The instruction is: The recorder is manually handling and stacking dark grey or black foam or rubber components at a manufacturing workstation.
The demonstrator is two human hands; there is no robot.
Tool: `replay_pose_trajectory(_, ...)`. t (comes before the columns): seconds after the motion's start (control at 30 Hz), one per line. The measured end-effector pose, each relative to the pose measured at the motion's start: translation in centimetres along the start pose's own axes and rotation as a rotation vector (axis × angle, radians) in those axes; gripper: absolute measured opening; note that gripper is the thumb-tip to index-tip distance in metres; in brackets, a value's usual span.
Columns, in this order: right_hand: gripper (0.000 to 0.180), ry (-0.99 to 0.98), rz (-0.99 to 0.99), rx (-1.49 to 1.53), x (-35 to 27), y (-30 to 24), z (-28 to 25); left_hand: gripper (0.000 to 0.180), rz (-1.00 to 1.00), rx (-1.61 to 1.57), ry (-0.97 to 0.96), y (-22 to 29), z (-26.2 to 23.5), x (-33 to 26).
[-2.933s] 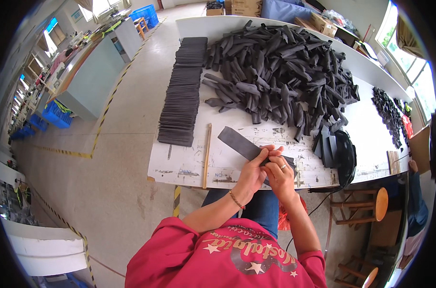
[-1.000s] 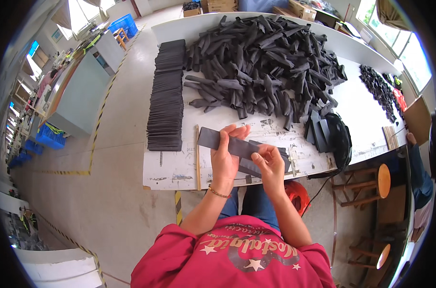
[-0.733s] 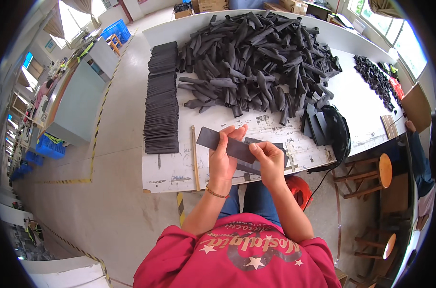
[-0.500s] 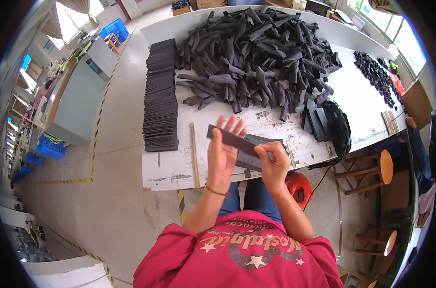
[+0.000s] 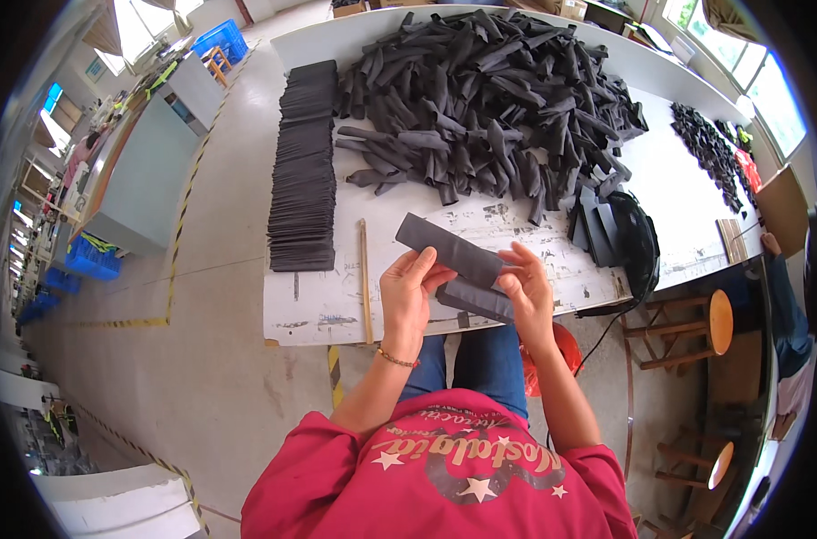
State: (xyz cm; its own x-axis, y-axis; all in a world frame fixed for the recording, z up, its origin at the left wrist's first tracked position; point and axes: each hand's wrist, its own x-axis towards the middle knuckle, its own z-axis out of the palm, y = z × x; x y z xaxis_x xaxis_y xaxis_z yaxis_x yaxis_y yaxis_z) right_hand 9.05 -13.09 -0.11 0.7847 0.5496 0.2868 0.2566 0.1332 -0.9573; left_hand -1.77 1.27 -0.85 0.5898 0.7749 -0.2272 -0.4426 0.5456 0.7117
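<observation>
A flat black fabric strip is held up over the table's near edge, slanting down to the right. My left hand pinches its lower edge between thumb and fingers. At its right end, my right hand grips it with the thumb in front. More dark flat pieces lie on the table just beneath, partly hidden by my hands. A long stack of flat black strips runs along the table's left side. Behind my hands, a large heap of loose, curled black fabric pieces covers the table's far part.
A thin wooden stick lies left of my hands on the white table. At the right are upright dark panels and a black bundle with a cable. A red bucket and wooden stools stand below.
The strip has turned so its broad face shows more. My left hand has gone from spread fingers behind it to a pinch on its lower edge; my right hand has shifted its grip.
</observation>
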Motion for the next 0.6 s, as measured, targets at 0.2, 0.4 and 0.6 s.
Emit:
replay_pose_trajectory(0.2, 0.018, 0.067, 0.295, 0.196, -0.2, 1.8, 0.8, 0.014, -0.031, 0.062, -0.041, -0.8, -0.1, 0.3)
replay_pose_trajectory(0.4, 0.014, 0.105, 0.303, 0.054, 0.9, 2.7, -3.0, 0.019, -0.021, 0.2, -0.054, -0.6, 0.0, 2.8)
replay_pose_trajectory(0.6, 0.015, 0.143, 0.401, -0.107, -0.8, 5.7, -7.0, 0.017, 0.001, 0.288, 0.02, -3.2, -2.3, 6.9)
